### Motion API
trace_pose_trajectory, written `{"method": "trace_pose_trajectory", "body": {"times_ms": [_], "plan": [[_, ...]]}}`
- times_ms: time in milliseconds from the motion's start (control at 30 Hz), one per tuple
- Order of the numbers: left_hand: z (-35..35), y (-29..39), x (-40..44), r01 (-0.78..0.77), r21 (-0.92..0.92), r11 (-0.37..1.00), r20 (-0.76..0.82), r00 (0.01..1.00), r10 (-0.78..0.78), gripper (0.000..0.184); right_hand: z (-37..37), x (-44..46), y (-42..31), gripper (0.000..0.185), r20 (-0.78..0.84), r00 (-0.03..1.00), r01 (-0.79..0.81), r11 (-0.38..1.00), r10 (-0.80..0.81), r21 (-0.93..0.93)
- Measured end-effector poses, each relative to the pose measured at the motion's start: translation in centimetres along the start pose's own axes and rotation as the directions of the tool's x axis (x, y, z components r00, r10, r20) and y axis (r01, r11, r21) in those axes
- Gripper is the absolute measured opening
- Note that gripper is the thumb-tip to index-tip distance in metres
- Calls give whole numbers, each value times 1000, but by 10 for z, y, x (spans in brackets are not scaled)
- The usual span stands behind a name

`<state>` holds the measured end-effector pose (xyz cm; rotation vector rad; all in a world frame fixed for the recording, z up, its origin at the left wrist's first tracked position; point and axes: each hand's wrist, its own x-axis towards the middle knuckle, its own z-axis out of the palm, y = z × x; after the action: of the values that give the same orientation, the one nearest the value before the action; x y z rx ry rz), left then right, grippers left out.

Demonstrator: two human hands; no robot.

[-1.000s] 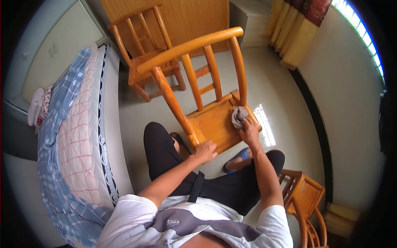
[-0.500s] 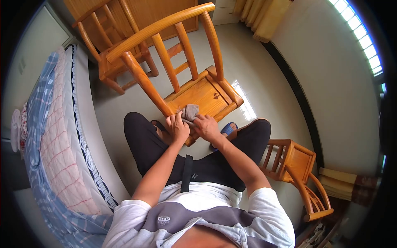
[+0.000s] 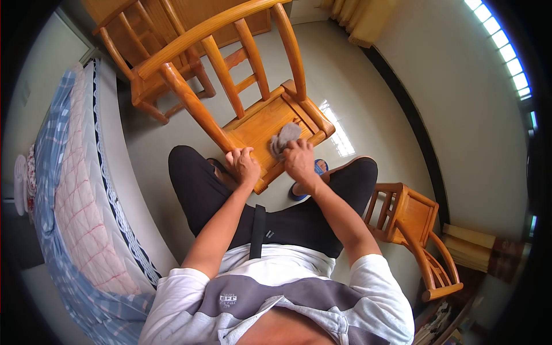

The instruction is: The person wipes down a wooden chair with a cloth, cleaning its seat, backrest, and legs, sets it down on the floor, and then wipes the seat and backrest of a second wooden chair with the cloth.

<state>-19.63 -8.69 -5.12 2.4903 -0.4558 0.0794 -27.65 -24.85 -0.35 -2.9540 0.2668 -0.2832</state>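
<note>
A wooden chair [image 3: 259, 123] with a slatted back stands in front of my knees, its seat facing up. On its seat lies a crumpled grey cloth [image 3: 285, 138], bunched under the fingers of my right hand [image 3: 300, 161], which is closed on it. My left hand [image 3: 244, 164] grips the near left corner of the seat, its fingers curled over the edge. Bare wood shows between my two hands.
Another wooden chair [image 3: 155, 80] stands at the upper left, by a wooden panel. A small wooden chair [image 3: 415, 215] is at the right, beside my knee. A bed with a checked blue cover [image 3: 52, 190] runs along the left. Yellow curtains [image 3: 368, 23] hang at the top.
From the far right of the seat, the cloth came to the left side near my left hand, then moved back toward the middle with my right hand. The view has shifted.
</note>
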Motion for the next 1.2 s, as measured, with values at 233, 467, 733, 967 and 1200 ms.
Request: {"method": "trace_pose_trajectory", "body": {"times_ms": [233,467,733,967,1200], "plan": [[-4,1,3,23,6,1000,-52,998,-23,30,2,-14,-25,26,-1,989,144,971,-147,192],[-9,-4,11,63,-219,974,-127,988,-92,13,-23,23,86,18,-83,980,-187,975,178,-116],[-10,-5,13,256,-405,878,-40,954,-297,14,-10,17,18,21,141,990,43,974,-11,-222],[-2,-11,18,240,-425,872,-52,956,-289,13,-2,-2,-39,17,93,978,168,967,-188,190],[-31,17,21,379,-840,389,337,925,-175,31,-18,6,-3,39,573,818,-368,-717,53,592]]}}
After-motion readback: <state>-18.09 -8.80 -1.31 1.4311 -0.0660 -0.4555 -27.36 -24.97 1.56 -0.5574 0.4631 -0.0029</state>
